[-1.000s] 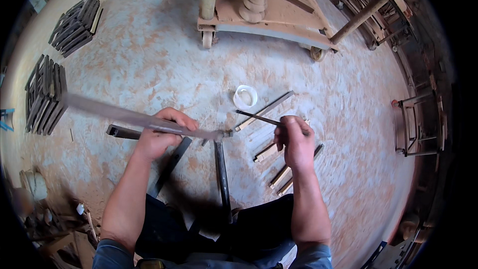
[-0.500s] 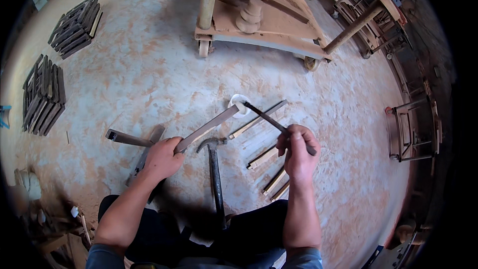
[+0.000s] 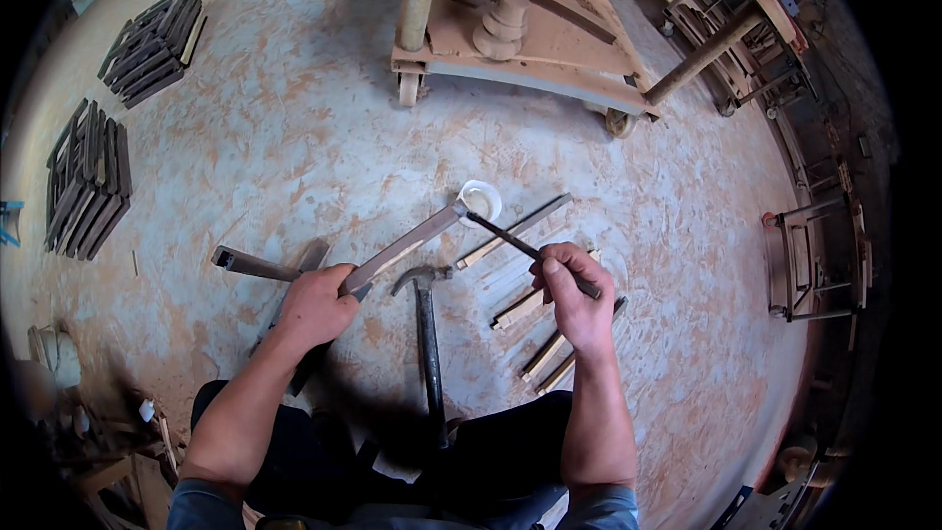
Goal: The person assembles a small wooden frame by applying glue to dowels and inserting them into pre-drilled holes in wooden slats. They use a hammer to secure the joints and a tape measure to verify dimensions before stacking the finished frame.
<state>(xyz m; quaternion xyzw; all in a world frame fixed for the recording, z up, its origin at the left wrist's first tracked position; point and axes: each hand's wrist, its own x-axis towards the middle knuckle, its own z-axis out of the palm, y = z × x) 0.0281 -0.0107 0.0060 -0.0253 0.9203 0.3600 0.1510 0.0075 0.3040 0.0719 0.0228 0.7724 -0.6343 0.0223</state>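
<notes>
My left hand (image 3: 321, 306) is closed round the near end of a brown wooden strip (image 3: 407, 243), which slants up and away to the right. In my right hand (image 3: 577, 294) is a thin dark stick (image 3: 512, 240), pinched near its rear end. Its dark tip meets the strip's far end, just in front of a small white bowl (image 3: 480, 198) with something pale inside. A claw hammer (image 3: 428, 334) lies between my forearms, head away from me. Beside and beneath my left hand are joined dark wooden pieces (image 3: 257, 263), partly hidden by that hand.
Several wooden strips (image 3: 515, 231) lie on the floor near my right hand. Stacked dark wooden frames (image 3: 90, 182) stand at the left, with another stack (image 3: 155, 42) beyond. A wheeled wooden cart (image 3: 520, 76) is ahead, and a small wheeled rack (image 3: 819, 260) is at the right.
The dark stick's tip has moved from over the bowl to the strip's end. My right hand has shifted slightly left and nearer. The whole bowl rim now shows more.
</notes>
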